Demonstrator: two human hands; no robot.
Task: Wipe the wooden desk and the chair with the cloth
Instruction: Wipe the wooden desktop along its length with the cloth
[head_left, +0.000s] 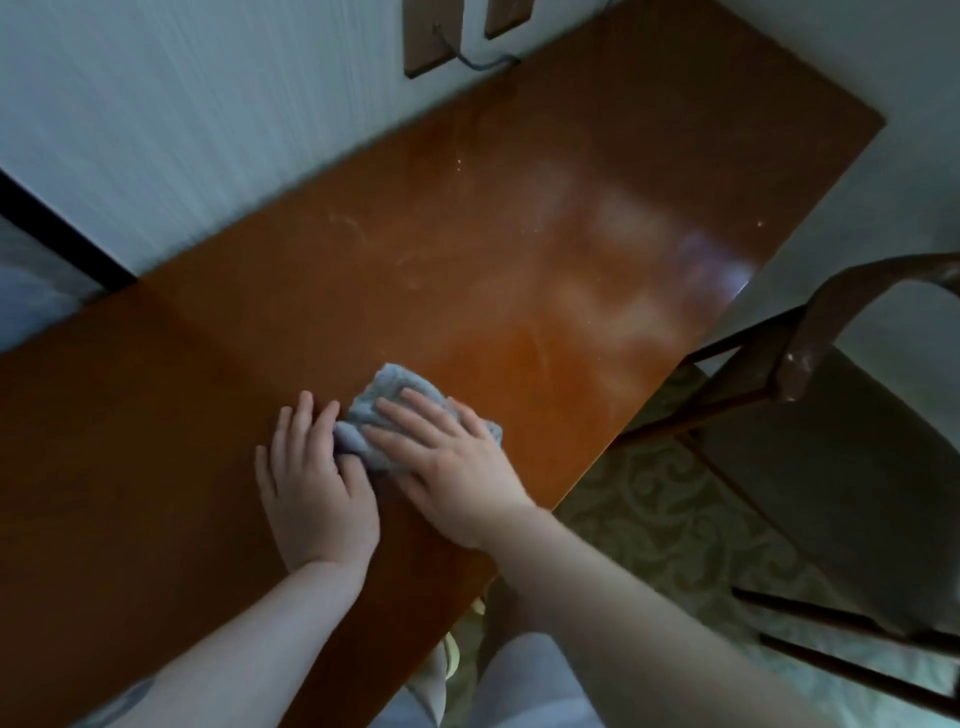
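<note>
A crumpled grey cloth (384, 402) lies on the wooden desk (467, 249), near its front edge. My right hand (452, 467) lies flat on top of the cloth, fingers straight, pressing it onto the wood. My left hand (317, 478) rests flat on the desk just left of it, with the thumb and forefinger touching the cloth's left edge. Pale streaks and specks mark the desk top beyond the cloth. The dark wooden chair (810, 415) stands to the right of the desk, its seat facing the desk edge.
A pale wall (208, 130) runs along the desk's far side, with two brown wall plates (431, 36) and a cable reaching the desk. Patterned carpet (675, 509) lies between desk and chair. My legs show at the bottom.
</note>
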